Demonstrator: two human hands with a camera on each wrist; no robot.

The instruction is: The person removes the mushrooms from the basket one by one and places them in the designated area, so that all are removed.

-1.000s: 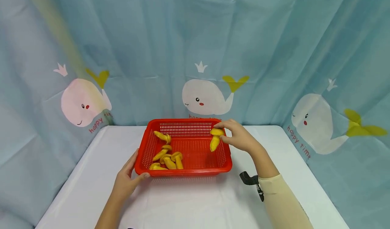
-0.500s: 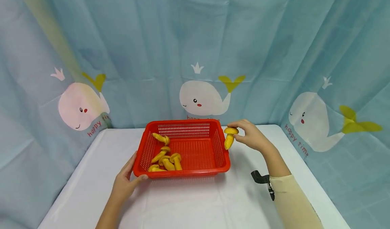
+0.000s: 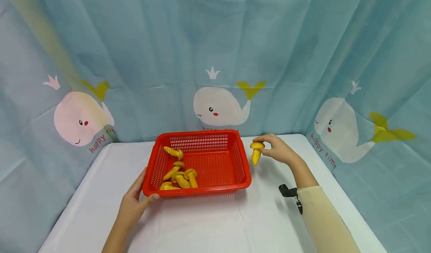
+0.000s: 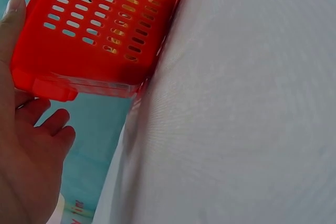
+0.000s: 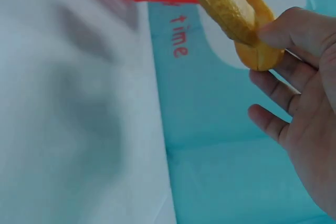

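Note:
A red plastic basket [image 3: 215, 188] with slotted walls stands on the table, several yellow mushrooms [image 3: 180, 180] lying in its left half. At its front left corner my left hand [image 3: 132, 205] grips the rim, thumb in front and fingers along the left side. In the left wrist view the fingertips of that hand [image 4: 37, 145] curl beneath the rim. Just right of the basket, my right hand [image 3: 277, 149] pinches a yellow mushroom [image 3: 256, 156] by its cap, stem pointing down. The right wrist view shows thumb and forefinger on the mushroom [image 5: 226, 9], other fingers apart from it.
A white cloth covers the table [image 3: 198, 227]. Behind it hangs a blue curtain [image 3: 161, 58] printed with whales, close to the table's back edge. A black wrist mount [image 3: 288, 191] juts from the right sleeve [image 3: 324, 219].
My right hand has carried the mushroom from above the basket's right end out over its right rim, to the table side. The left hand has stayed on the basket. The head view has shifted slightly.

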